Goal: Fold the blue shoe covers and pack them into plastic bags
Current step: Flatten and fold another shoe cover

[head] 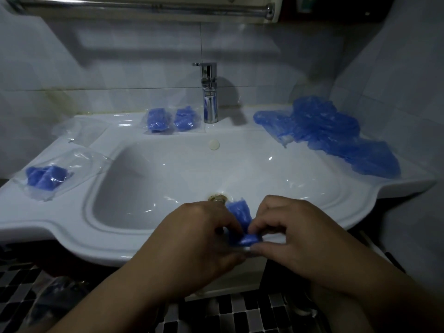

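- L hand (199, 234) + R hand (288, 229) are low centre, over the front rim of the sink (72, 236), fingertips meeting.
- Between them is one cover (239, 212), bunched into a small blue wad. Its top pokes up just in front of the drain (217, 198), and its lower end is pinched btwn both hands.
- L hand: fingers curled, pinching the wad's left side.
- R hand: thumb + fingers curled, pinching the right end.
- There's a pale strip under the R fingertips. Could be clear bag film, can't tell.
- Step, my read: fold stage on this cover and prob near its end, since the wad's already compact. Not bagged yet, as far as I can see.
- Stock: the pile (336, 133) of loose covers sits on the right ledge, well apart from the hands. Plenty left.
- Done so far: a packed bag (45, 179) on the left ledge, and two packs (157, 121) side by side at the back, just left of the tap (210, 92).
- Empty bag (79, 131) lies flat at the left back corner, between those two lots.
- Next, I reckon: one hand has to clamp the wad alone so it doesn't spring open. The other goes left for the empty bag, opens its mouth, and the wad slides in.
- Thin film looks slippery, so getting the bag mouth open one-handed is prob the fiddly bit.
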Demonstrator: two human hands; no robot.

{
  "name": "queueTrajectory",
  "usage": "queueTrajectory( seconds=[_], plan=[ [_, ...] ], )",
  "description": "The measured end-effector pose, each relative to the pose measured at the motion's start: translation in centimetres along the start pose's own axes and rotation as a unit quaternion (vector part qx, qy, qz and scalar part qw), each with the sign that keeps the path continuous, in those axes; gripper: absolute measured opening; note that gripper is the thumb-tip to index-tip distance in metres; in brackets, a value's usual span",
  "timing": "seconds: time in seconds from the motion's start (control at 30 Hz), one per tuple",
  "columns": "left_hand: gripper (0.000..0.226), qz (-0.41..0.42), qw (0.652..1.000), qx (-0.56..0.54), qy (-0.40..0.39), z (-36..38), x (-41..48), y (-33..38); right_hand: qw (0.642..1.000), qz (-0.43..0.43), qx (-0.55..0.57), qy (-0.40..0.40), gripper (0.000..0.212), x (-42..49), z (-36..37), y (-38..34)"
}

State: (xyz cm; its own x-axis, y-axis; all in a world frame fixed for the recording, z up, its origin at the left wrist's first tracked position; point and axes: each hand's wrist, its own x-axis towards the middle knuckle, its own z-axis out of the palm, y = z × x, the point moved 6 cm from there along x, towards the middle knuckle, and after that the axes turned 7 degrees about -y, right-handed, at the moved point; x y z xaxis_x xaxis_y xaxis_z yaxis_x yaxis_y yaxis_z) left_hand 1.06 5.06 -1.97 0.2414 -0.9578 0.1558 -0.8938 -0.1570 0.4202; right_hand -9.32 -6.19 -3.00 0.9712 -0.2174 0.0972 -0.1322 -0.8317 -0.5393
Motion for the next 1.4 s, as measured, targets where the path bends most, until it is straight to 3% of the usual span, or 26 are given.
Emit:
queueTrajectory(
  seconds=[0.07,0.2,0.33,0.47,0.53,0.6,0.77,0.9,1.07,1.13,1.3,1.4],
  plan=[
    [0.035,-0.02,1.0,-0.01,0.013,0.0,0.0,-0.2,1.0,0.003,0.016,-0.003,0.011,0.1,0.1,0.0],
    [0.009,-0.069,0.994,-0.076,0.039,0.0,0.2,-0.4,0.999,0.02,0.025,0.02,0.018,0.1,0.0,0.1],
    [0.019,-0.092,0.989,-0.11,0.048,0.4,0.4,-0.8,0.995,0.054,0.019,0.082,0.004,0.2,0.1,0.3],
    [0.016,-0.109,0.986,-0.115,0.057,0.8,0.7,-0.9,0.992,0.054,0.018,0.109,0.013,0.3,0.2,-0.4],
    [0.012,-0.119,0.986,-0.1,0.068,0.8,0.7,-0.9,0.994,0.036,0.005,0.102,0.008,0.5,0.3,-0.6],
    [0.023,-0.119,0.987,-0.073,0.083,0.8,0.6,-0.9,0.996,0.031,-0.002,0.084,0.005,0.5,0.5,-0.6],
    [0.015,-0.124,0.985,-0.054,0.109,0.7,0.7,-1.2,0.999,0.019,-0.048,-0.002,0.028,0.6,0.8,-0.8],
    [0.036,-0.049,0.997,-0.046,0.041,0.4,0.6,-0.7,0.999,-0.005,-0.044,0.005,0.024,0.5,0.4,-1.0],
    [0.028,-0.033,0.997,-0.056,-0.031,0.0,-0.3,-1.1,1.0,-0.005,0.016,0.001,0.009,0.4,0.4,-0.6],
    [0.036,-0.036,0.997,-0.073,-0.011,-0.3,-0.2,-1.0,0.999,0.001,0.032,0.012,0.01,0.5,0.3,-0.6],
    [0.009,-0.088,0.985,-0.147,0.033,0.1,0.7,-1.8,0.994,0.034,0.079,0.069,0.019,0.9,0.2,-0.7],
    [0.014,-0.102,0.983,-0.146,0.052,0.5,1.0,-2.1,0.992,0.055,0.066,0.096,0.015,1.1,0.5,-0.4]
  ],
)
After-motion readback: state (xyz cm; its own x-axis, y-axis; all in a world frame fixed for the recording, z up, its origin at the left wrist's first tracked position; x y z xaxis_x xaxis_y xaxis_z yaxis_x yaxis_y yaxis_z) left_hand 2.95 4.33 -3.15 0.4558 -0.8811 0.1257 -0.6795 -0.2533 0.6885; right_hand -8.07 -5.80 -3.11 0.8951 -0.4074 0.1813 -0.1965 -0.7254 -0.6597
